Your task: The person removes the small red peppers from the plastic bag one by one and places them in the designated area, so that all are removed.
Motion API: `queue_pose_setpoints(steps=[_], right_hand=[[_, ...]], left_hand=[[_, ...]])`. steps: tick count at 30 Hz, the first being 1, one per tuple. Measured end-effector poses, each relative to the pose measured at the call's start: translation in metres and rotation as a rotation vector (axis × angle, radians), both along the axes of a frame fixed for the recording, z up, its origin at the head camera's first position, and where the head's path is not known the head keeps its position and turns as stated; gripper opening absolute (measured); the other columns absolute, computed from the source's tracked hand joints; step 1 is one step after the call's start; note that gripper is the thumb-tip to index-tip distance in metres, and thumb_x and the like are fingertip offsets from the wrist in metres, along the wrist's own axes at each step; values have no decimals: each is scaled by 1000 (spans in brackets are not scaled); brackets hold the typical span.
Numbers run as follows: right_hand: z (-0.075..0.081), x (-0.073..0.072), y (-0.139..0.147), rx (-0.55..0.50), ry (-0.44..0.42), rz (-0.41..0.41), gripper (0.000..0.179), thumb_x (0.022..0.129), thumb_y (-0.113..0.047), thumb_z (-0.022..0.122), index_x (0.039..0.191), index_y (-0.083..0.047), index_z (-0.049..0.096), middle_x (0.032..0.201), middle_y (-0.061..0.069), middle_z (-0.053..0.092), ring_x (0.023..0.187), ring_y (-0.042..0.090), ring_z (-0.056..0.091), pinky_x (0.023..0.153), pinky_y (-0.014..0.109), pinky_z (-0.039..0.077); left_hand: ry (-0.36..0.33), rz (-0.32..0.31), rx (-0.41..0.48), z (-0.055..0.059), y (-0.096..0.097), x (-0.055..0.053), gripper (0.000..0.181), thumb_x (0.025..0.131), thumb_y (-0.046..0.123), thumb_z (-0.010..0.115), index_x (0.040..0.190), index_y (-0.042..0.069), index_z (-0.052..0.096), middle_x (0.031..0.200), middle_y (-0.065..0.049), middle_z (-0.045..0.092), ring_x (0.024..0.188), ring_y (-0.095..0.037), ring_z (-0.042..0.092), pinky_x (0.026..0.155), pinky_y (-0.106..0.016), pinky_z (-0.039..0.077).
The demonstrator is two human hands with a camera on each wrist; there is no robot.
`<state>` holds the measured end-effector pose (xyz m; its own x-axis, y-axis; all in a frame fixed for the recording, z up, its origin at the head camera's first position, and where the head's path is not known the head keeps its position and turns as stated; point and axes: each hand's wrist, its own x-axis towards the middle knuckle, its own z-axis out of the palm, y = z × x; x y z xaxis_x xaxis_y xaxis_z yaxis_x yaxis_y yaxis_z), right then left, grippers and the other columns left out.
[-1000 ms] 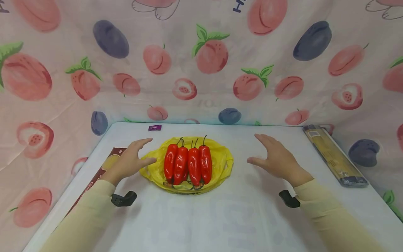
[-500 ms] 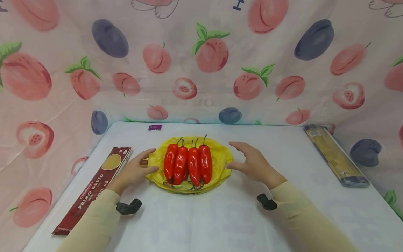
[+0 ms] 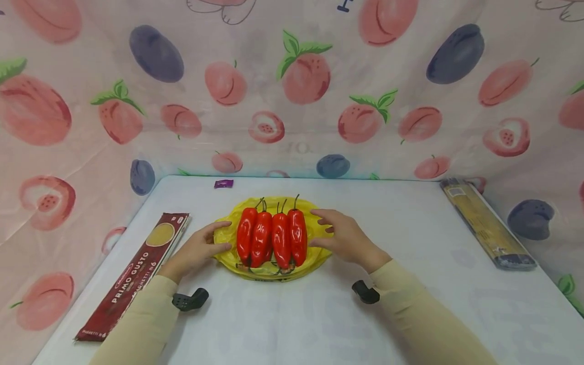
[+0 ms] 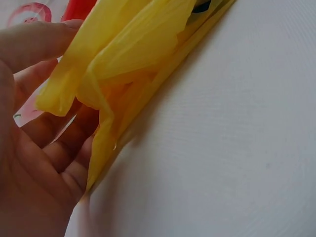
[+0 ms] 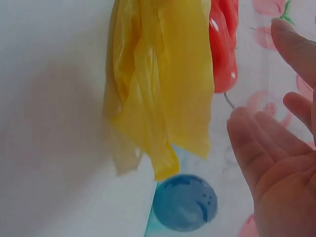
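Several glossy red chilli peppers [image 3: 262, 238] with dark stems lie side by side on a flattened yellow plastic bag [image 3: 315, 257] in the middle of the table. At the bag's left edge is my left hand [image 3: 193, 251], thumb and fingers spread apart. The left wrist view shows its fingers [image 4: 61, 148] partly hidden behind the bag's loose edge, with no pinch visible. My right hand [image 3: 349, 238] reaches over the bag's right side, near the rightmost pepper. In the right wrist view its fingers [image 5: 247, 143] are extended and appear apart from the bag.
A dark red spaghetti packet [image 3: 137, 274] lies slanted at the left, beside my left forearm. Along the right edge lies a clear-and-blue pack of yellow strands [image 3: 485, 223]. A small purple sachet [image 3: 224, 183] sits near the back edge, before a fruit-printed curtain [image 3: 388, 152].
My right hand has moved left, from beside the bag to over its right side. My left hand has shifted slightly right and down, uncovering the spaghetti packet. The peppers have stayed put.
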<state>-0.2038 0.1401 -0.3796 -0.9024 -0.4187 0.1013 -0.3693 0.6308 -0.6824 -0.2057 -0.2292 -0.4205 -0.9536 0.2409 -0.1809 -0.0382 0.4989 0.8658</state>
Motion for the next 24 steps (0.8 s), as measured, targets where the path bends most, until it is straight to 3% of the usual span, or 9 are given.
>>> queue_pose_setpoints(steps=[8,18,24], right_hand=[[-7,-6,-15,1,-103,-11,77,84,-29,82,151,-16,46,147,10,49,125,29,54,97,45,52],[-15,-10,-26,16,-137,-44,75,83,-27,84,149,-17,49,143,6,52,123,28,55,89,40,57],[-18,-12,-29,10,-163,-44,76,83,-28,84,149,-17,48,143,6,52,123,29,54,90,41,56]], left_hand=[[-33,21,-29,-6,-2,1,70,93,33,71,154,19,39,160,-20,27,141,-41,33,112,-58,32],[-75,27,14,-10,-4,0,73,91,30,73,154,20,38,161,-18,26,141,-38,35,112,-54,34],[-86,22,40,-10,-4,1,73,91,27,73,155,18,37,161,-19,25,140,-37,37,111,-50,37]])
